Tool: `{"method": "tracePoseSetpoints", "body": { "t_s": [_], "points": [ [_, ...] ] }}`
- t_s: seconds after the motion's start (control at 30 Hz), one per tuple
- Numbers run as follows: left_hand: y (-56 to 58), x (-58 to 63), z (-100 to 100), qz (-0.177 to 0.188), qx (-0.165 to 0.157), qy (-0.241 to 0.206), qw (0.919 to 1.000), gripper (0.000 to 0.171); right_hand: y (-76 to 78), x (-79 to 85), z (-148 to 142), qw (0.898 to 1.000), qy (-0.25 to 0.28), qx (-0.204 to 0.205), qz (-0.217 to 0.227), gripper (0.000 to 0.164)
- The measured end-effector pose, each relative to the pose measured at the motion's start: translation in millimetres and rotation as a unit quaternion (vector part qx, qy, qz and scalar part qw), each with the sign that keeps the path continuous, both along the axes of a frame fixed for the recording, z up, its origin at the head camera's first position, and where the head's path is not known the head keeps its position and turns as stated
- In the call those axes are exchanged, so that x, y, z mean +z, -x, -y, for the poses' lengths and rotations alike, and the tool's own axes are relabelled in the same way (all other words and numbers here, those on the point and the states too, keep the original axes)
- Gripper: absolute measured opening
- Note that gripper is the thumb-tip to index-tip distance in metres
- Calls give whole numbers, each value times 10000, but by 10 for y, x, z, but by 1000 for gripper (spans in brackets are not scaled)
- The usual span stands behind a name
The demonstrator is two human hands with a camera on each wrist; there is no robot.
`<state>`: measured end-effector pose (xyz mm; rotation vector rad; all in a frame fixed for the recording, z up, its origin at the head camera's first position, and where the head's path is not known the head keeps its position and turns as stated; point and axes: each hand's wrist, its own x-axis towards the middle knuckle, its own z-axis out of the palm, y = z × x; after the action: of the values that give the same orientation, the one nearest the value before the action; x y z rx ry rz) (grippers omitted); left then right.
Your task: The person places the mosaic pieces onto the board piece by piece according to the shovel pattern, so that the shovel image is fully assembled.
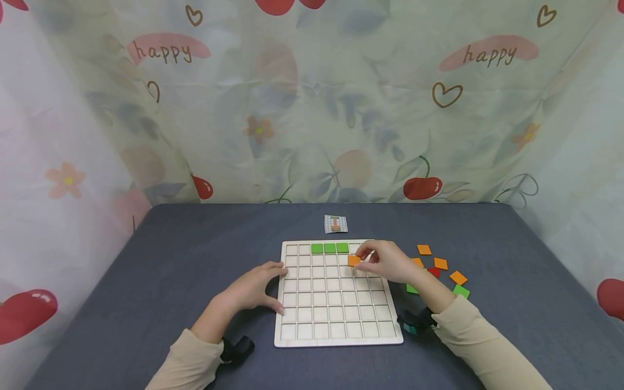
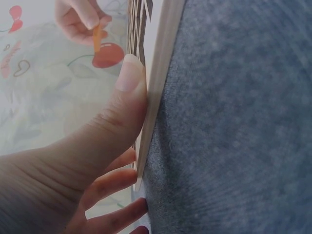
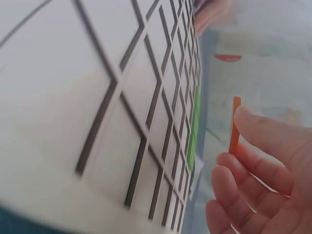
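In the head view a white grid board (image 1: pixel 317 314) lies flat on the table. Three green tiles (image 1: pixel 330 248) sit side by side in its top row. My right hand (image 1: pixel 387 260) pinches an orange square tile (image 1: pixel 353 261) between thumb and fingers, above the upper right part of the grid. Seen from the right wrist, that orange tile (image 3: pixel 235 124) stands edge-on, raised off the board's surface. My left hand (image 1: pixel 251 287) rests against the board's left edge, its fingers spread. The left thumb (image 2: pixel 129 80) touches the board's side in the left wrist view.
Right of the board lie loose orange tiles (image 1: pixel 458 278), green tiles (image 1: pixel 461 291) and a red tile (image 1: pixel 434 272), some partly behind my right forearm. A small printed picture card (image 1: pixel 336 223) lies beyond the board's far edge. A patterned curtain (image 1: pixel 317 108) hangs behind the dark table (image 1: pixel 219 238).
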<state>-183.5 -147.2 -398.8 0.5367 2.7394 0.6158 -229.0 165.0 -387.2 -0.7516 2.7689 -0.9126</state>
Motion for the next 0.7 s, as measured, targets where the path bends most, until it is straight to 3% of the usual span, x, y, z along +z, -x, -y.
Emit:
{"method": "tracePoseSetpoints", "body": {
  "t_s": [0.33, 0.7],
  "points": [
    [-1, -3, 5, -15, -29, -41, 10000, 85, 68, -19, 236, 9995, 185, 176, 180, 22],
    [11, -13, 17, -90, -90, -49, 9999, 87, 195, -64, 483, 9988, 210, -89, 431, 22]
  ]
}}
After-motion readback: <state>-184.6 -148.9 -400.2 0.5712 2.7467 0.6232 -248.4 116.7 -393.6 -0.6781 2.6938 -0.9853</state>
